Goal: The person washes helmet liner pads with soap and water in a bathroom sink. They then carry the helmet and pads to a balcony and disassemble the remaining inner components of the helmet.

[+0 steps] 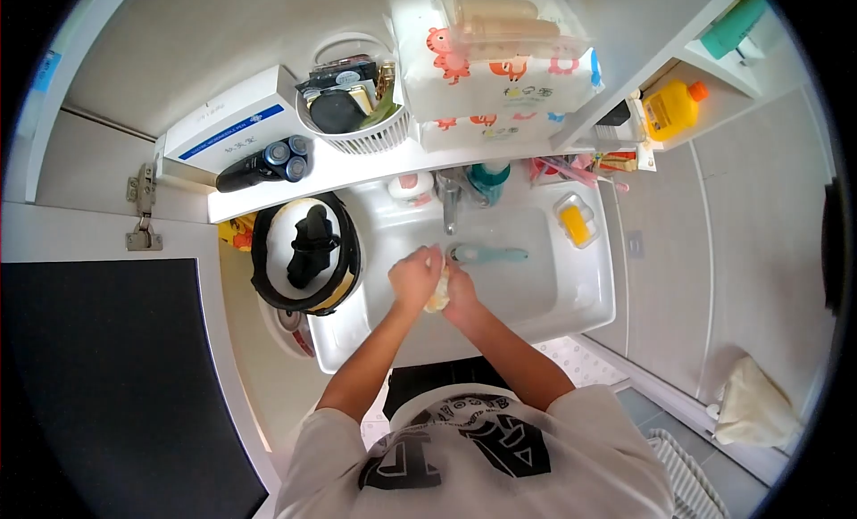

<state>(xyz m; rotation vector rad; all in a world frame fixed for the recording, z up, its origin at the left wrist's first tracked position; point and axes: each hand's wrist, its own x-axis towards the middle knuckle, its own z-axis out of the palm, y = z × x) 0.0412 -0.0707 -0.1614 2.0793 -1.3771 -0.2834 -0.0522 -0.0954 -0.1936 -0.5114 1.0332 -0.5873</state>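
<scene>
left hand (pixel 416 276) and right hand (pixel 461 291) together over sink (pixel 527 300), holding pale yellowish item (pixel 437 298) between them; pale blue tool (pixel 493 255) just beyond.

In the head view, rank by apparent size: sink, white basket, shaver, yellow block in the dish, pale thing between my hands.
1. Sink
2. White basket
3. Shaver
Smallest: yellow block and pale thing, too alike to rank; the latter is partly covered.

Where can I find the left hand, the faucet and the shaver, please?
Left hand (pixel 416 278): head view, on the back of the hand.
Faucet (pixel 450 208): head view, on the spout.
Shaver (pixel 256 168): head view, on the dark body.
</scene>
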